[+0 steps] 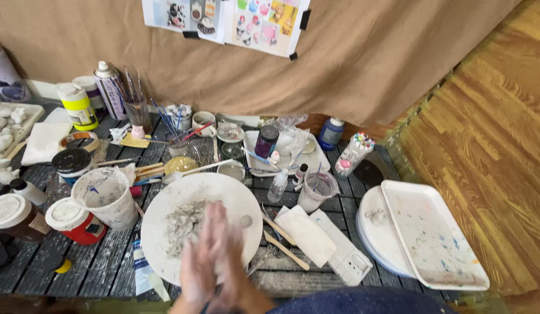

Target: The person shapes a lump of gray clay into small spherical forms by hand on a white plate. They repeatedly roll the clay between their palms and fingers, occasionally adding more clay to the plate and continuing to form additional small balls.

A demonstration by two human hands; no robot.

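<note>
Hands (214, 261) pressed palm to palm, motion-blurred, clay-dusted | over near edge of round white plate (159, 232) holding grey clay (183, 224) on slatted tabletop (95, 264) | best kept above plate so crumbs fall there

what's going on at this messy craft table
A person's two hands are pressed together, palm to palm, over a round white plate smeared with grey clay-like material. They are motion-blurred, so it is unclear whether anything sits between them. Around the plate on the dark slatted table stand a paint-stained white cup, jars of brushes, wooden sculpting sticks and a stained white tray.
</note>
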